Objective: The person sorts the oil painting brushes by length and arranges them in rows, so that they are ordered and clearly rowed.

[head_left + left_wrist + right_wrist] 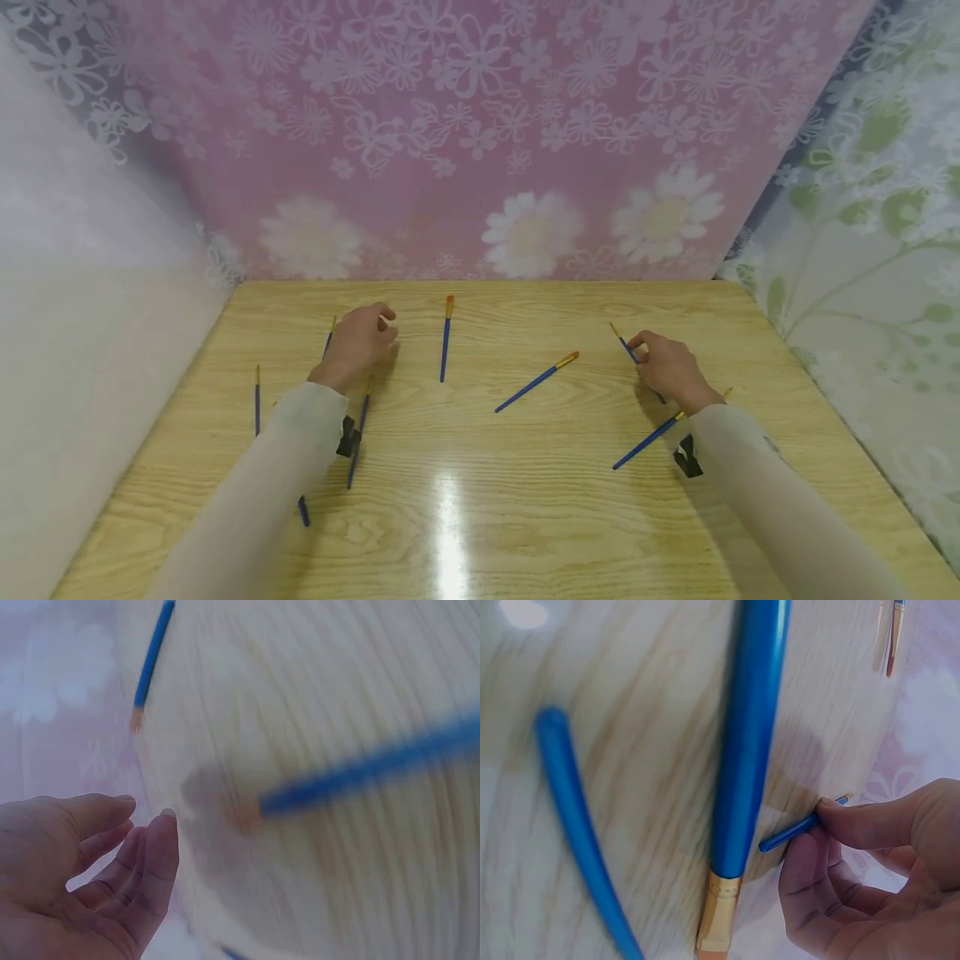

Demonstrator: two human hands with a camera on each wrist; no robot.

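In the head view my right hand (670,367) pinches a thin blue-handled paintbrush (628,348) between thumb and fingers. The right wrist view shows the same thin paintbrush (780,838) gripped partway along, its blue end sticking out past the fingertips. My left hand (360,337) hovers over the back left of the table with nothing in it, fingers loosely bent and the thumb apart from them. Near it lie a thin paintbrush (327,342), partly hidden by the hand, and a flat-tipped paintbrush (446,342) to its right.
On the wood-grain table (480,517) lie a middle paintbrush (536,382), one by my right wrist (648,437), one beside my left wrist (358,442), one at far left (257,400) and another half under the left sleeve (302,510). A pink flowered backdrop (450,192) rises behind.
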